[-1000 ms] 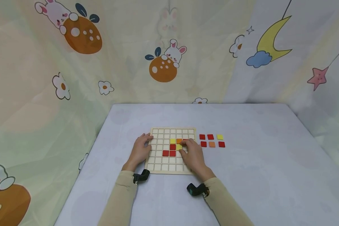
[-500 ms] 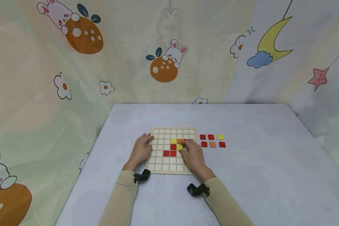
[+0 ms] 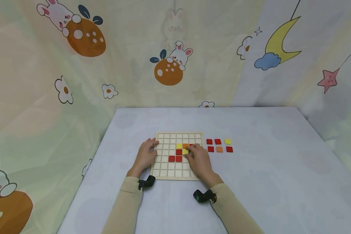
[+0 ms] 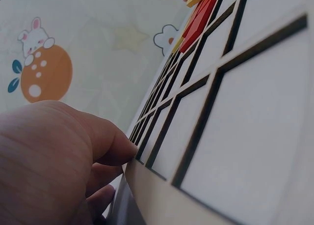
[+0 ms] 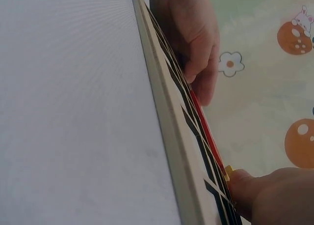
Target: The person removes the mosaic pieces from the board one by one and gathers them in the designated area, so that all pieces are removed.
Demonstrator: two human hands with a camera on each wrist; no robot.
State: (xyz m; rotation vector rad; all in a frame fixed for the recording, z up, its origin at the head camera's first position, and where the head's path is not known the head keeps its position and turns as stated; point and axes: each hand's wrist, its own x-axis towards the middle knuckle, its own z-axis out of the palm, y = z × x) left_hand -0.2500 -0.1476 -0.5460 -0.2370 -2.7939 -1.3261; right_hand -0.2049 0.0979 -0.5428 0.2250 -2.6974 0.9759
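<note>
Two red tiles [image 3: 178, 159] lie placed side by side on the gridded board [image 3: 164, 172], whose left edge the left hand [image 3: 145, 155] touches with relaxed fingers. The right hand [image 3: 200, 162] pinches a yellow tile [image 3: 185, 151], seemingly not yet seated, right of a placed red tile [image 3: 178, 152]. Farther, a second yellow tile [image 3: 179, 146], an orange tile [image 3: 185, 146] and a part-hidden red tile [image 3: 191, 145] are placed; right of the board, six loose tiles [image 3: 219, 149] remain.

Right hand [image 3: 200, 159] partly hiding right cells of grid board [image 3: 166, 178], pinched yellow tile [image 3: 185, 152], red tile [image 3: 191, 144] beside orange tile [image 3: 185, 146]. Beige sleeves [image 3: 124, 206] running off near edge.
</note>
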